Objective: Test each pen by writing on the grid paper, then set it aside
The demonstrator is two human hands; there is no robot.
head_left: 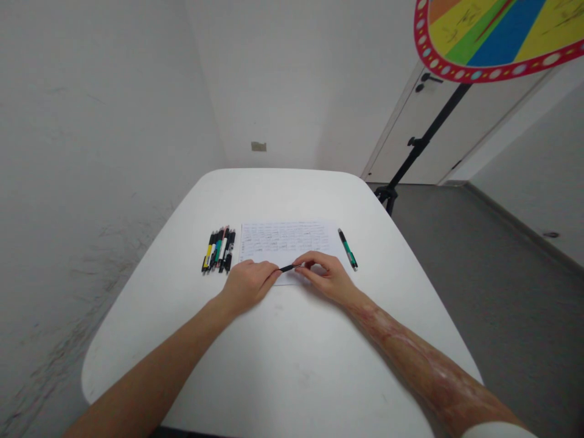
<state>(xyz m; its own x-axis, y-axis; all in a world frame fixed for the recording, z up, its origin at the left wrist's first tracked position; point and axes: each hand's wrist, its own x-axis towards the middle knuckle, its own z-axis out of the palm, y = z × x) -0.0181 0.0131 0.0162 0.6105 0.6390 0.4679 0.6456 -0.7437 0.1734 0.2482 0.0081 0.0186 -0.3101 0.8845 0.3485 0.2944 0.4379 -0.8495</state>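
Both hands meet over the near edge of a white sheet of paper (pixel 285 240) covered in handwriting, lying on a white table (pixel 283 359). My left hand (pixel 250 283) and my right hand (pixel 325 277) each pinch one end of a black pen (pixel 287 267), held level between them just above the sheet. Left of the paper lies a row of several pens (pixel 219 250) side by side. A single green pen (pixel 347 249) rests by the paper's right edge.
A wall runs close along the table's left side and behind it. A colourful prize wheel (pixel 497 36) on a black stand (pixel 413 155) is off the table's far right corner, before a white door (pixel 460 121). Grey floor lies to the right.
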